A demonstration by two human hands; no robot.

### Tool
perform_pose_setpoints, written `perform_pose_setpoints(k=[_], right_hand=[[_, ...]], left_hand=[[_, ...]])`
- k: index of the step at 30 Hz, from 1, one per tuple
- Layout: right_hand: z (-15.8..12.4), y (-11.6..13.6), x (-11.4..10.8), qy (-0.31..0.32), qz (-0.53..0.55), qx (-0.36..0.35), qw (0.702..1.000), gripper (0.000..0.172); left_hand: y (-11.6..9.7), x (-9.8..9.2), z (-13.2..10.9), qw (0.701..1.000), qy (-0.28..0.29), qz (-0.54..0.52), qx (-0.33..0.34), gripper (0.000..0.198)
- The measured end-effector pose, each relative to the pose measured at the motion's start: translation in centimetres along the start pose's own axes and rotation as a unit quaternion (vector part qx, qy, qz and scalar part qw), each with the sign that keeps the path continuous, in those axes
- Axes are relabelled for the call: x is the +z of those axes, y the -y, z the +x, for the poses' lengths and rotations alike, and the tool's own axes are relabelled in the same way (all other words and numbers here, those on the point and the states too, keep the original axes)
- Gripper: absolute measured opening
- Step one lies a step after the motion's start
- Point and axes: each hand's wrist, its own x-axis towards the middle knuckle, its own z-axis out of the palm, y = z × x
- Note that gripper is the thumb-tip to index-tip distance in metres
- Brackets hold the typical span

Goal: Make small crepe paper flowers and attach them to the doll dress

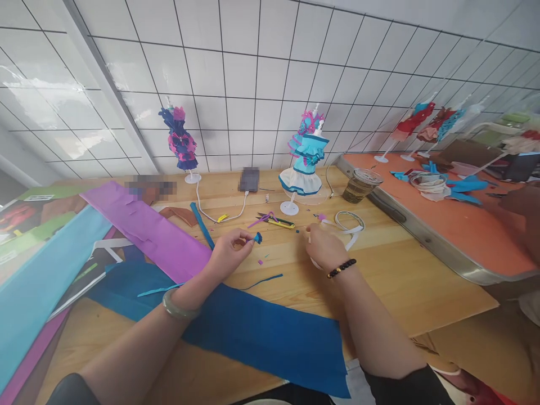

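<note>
My left hand (231, 251) pinches a small ruffled blue flower (258, 238) between thumb and fingertips, above the table. To its right, my right hand (327, 247) has its fingers drawn together; what they hold, if anything, is hidden. Beyond and between both hands lie yellow-handled thread snips (280, 221), with a thin purple strip (270, 216) across them. A coil of white tape (350, 221) rests just past my right hand. Under my left forearm spreads a wide dark blue sheet (270, 326), overlapping a long purple sheet (156, 233).
Two dressed miniature mannequins (183, 143) (306, 157) stand along the tiled wall. A brown cup (360, 185) sits beside the orange table (455, 230) on the right. Light blue sheet (54, 281) stretches at left. A phone with a white cable (240, 214) lies at the back.
</note>
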Motion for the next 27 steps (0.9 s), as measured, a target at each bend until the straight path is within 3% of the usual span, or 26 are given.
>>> perform_pose_setpoints(k=[5,12,15,18,22,25,27], right_hand=[[-0.2,2.6,-0.2,-0.010,0.125,-0.108,0.986,0.029],[-2.2,6.6,-1.1,0.005,0.234,-0.310,0.921,0.022],[-2.6,7.0,-1.4,0.013,0.281,-0.358,0.890,0.024],[-2.0,6.1,-1.8,-0.058,0.318,-0.287,0.902,0.025],[0.3,2.4,-2.7,-0.177,0.288,-0.116,0.934,0.026],[2.2,-2.0,-3.4,-0.165,0.134,-0.022,0.977,0.024],[3.1,-4.9,-3.5,-0.104,0.015,0.037,0.994,0.022]], left_hand=[[0.1,0.0,0.1,0.999,-0.002,-0.032,-0.026,0.016],[-0.2,-0.4,0.5,0.988,-0.012,-0.131,-0.075,0.022],[0.0,-0.6,0.7,0.986,-0.019,-0.141,-0.081,0.023],[0.2,-0.6,0.7,0.985,-0.025,-0.151,-0.081,0.023],[-0.2,-0.7,0.7,0.984,-0.028,-0.154,-0.088,0.020],[-0.6,-0.7,0.7,0.984,-0.027,-0.156,-0.082,0.019],[-0.6,-0.7,0.7,0.983,-0.024,-0.165,-0.076,0.020]])
